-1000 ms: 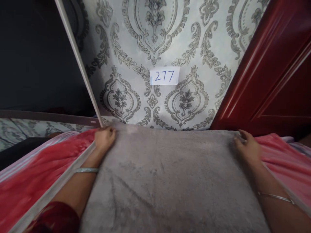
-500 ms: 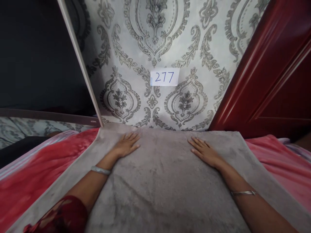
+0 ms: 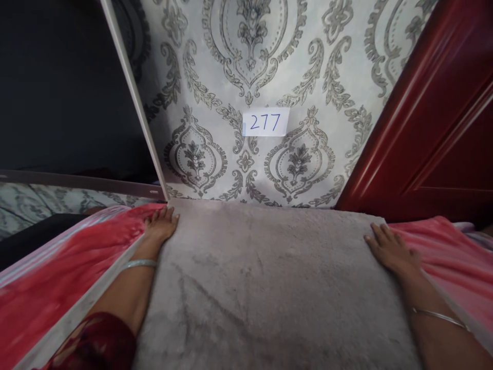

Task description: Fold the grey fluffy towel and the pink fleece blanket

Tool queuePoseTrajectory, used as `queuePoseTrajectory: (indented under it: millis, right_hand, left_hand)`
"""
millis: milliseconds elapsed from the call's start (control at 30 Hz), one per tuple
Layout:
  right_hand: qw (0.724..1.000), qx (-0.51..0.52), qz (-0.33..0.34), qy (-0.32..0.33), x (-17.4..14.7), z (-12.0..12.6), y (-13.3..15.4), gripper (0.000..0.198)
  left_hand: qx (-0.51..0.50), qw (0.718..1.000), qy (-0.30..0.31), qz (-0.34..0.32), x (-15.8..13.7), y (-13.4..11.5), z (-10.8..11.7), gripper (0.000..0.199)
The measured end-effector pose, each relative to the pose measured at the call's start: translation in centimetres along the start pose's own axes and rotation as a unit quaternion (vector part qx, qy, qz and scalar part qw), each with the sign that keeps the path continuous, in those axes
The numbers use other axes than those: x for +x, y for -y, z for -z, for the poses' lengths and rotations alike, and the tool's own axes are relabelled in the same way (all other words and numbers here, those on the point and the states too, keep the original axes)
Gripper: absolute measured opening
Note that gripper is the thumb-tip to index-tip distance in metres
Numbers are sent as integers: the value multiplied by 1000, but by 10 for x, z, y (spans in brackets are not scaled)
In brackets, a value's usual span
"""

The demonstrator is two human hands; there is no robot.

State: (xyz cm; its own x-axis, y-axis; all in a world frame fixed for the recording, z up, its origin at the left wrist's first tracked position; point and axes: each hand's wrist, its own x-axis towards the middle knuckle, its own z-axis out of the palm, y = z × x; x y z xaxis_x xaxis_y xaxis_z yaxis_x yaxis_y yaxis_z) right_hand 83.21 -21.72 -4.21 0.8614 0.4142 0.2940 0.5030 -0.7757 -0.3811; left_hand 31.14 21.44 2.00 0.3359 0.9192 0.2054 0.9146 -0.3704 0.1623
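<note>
While you reach forward with both arms far apart, your left hand [image 3: 159,226] lies palm down at eight o'clock, with twelve at the top of your view. Its fingers are straight and loosely together, pointing away from you across the left edge of the grey cloth [image 3: 277,288], just beside that cloth's far-left corner. Your right hand [image 3: 395,252] is at four o'clock, also palm down, its fingers stretched out and slightly parted near the far-right corner. Neither hand pinches a fold; how firmly your palms press, you cannot tell, since their undersides are hidden.

The grey cloth spreads out at six o'clock, mostly flat, with darker creases toward seven, and its far edge runs along the foot of the patterned wall [image 3: 215,103]. At eight o'clock a red blanket [image 3: 65,277] shows beyond the cloth's left edge, and at four a pink-red blanket [image 3: 462,267] shows beyond the right one.

You wear a pale bracelet [image 3: 140,263] on your left wrist and a thin metal bangle [image 3: 441,317] on your right; a dark red sleeve [image 3: 100,341] covers part of your left arm. Between twelve and one, a white card [image 3: 265,122] marked 277 is on the wall. Toward ten stands a dark panel [image 3: 65,92] with a pale frame, and between two and three, a glossy red wooden panel [image 3: 435,118].
</note>
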Motion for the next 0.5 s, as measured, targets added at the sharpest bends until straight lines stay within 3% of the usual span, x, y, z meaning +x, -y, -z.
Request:
queuePoseTrajectory:
  millis: [67, 133, 233, 300, 367, 433, 500]
  right_hand:
    - [999, 4, -31, -12, 1, 5, 3, 68]
    - [999, -5, -16, -30, 2, 10, 16, 64]
    - [991, -13, 132, -26, -9, 12, 61, 63]
    - [965, -4, 260, 18, -28, 7, 102, 65]
    - [922, 1, 373, 106, -54, 0, 143, 66]
    - [868, 7, 457, 195, -78, -7, 174, 66]
    - [843, 8, 481, 238, -92, -12, 190, 64]
  left_hand:
    - [2, 1000, -15, 1, 2, 1, 3, 61]
    - [5, 1000, -22, -6, 3, -7, 6, 60]
    - [16, 994, -17, -111, -5, -43, 10, 57]
    - [6, 962, -1, -274, -21, -79, 9, 57]
    - [-27, 898, 64, -434, -43, -113, 2, 64]
    - [-43, 853, 135, -502, -61, -137, -7, 68]
    - [-54, 840, 167, -514, -70, -149, -16, 71]
